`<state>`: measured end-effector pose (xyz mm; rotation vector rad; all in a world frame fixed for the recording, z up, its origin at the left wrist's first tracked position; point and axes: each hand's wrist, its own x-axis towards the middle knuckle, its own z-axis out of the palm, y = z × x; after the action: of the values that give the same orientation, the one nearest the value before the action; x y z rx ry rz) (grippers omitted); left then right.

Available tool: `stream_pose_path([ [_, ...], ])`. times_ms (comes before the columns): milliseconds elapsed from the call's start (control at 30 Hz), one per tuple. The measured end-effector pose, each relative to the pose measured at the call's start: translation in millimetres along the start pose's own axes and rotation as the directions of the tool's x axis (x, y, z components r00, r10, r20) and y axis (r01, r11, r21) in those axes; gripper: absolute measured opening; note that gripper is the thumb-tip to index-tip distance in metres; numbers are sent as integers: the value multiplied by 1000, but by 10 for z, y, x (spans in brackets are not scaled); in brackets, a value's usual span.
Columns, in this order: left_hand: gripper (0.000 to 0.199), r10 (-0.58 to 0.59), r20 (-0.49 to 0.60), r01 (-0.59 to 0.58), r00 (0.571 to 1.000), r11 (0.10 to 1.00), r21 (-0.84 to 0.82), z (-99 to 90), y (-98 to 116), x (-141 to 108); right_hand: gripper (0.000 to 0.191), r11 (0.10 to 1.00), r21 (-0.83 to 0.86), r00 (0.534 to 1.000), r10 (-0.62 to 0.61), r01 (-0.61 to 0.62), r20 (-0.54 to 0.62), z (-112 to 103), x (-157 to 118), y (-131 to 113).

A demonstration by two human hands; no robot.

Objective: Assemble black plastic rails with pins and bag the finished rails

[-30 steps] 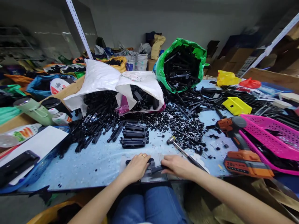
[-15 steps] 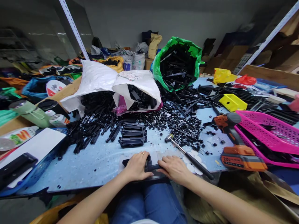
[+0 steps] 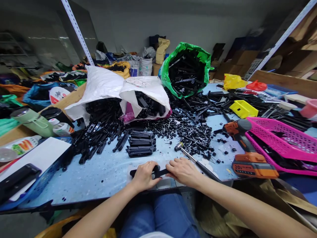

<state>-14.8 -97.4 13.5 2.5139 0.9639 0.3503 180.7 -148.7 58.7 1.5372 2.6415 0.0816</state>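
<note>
By the near edge of the speckled blue tabletop (image 3: 81, 178), my left hand (image 3: 145, 176) and right hand (image 3: 183, 172) pinch a slim black plastic bar (image 3: 162, 172) running left-right, its right end angled farther away than before.

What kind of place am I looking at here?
Probably a small assembly workshop: loose black plastic parts spill from white sacks across the bench, a hammer and an orange cordless drill lie within reach, and more filled sacks crowd the background.
</note>
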Motion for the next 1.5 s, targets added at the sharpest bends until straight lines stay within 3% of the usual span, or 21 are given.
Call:
stream_pose_path([
  [133, 43, 55, 105, -59, 993, 997, 42, 8, 94, 212, 31, 993, 107, 999, 51, -53, 16, 251, -110, 56],
  [233, 33, 111, 51, -116, 992, 989, 95, 42, 162, 695, 31, 979, 185, 996, 90, -88, -1, 417, -238, 90],
  [333, 33, 55, 41, -60, 998, 989, 135, 119, 204, 1270, 31, 953, 280, 990, 132, -113, -51, 480, -292, 201],
  [400, 27, 44, 42, -48, 998, 992, 119, 168, 222, 1526, 28, 929, 315, 968, 234, -193, -96, 473, -230, 363],
  [467, 21, 29, 19, -31, 999, 994, 104, 175, 225, 1593, 25, 898, 287, 921, 375, -334, -102, 453, -77, 579],
  [567, 15, 1, -75, 6, 997, 997, 83, 66, 151, 1319, 24, 858, 219, 871, 488, -464, -66, 452, 265, 889],
  [700, 18, -79, -282, 86, 956, 996, 12, -148, -129, 552, 25, 873, 234, 895, 445, -428, -22, 524, 674, 1075],
  [767, 16, -205, -491, 95, 847, 966, -240, -162, -286, 184, 20, 875, 250, 904, 428, -415, 3, 553, 770, 1077],
  [833, 15, -327, -553, 89, 767, 907, -412, -96, -401, -80, 15, 871, 265, 905, 426, -414, 14, 554, 786, 1053],
  [933, 14, -380, -548, 78, 745, 866, -494, 49, -452, -244, 18, 862, 299, 904, 426, -409, 7, 495, 711, 995],
  [1100, 13, -378, -593, -7, 711, 839, -543, 143, -378, -222, 16, 849, 384, 913, 407, -362, -40, 340, 511, 840],
  [1200, 12, -296, -634, -50, 715, 882, -469, 152, -365, -234, 13, 819, 507, 921, 372, -269, -112, 279, 385, 724],
  [1367, 17, -7, -729, -80, 685, 993, -84, 137, -360, -292, 13, 735, 671, 907, 345, -101, -242, 193, 197, 503],
  [1500, 24, 268, -664, -161, 698, 962, 219, 95, -329, -274, 14, 712, 701, 927, 288, -40, -239, 125, 124, 335],
])
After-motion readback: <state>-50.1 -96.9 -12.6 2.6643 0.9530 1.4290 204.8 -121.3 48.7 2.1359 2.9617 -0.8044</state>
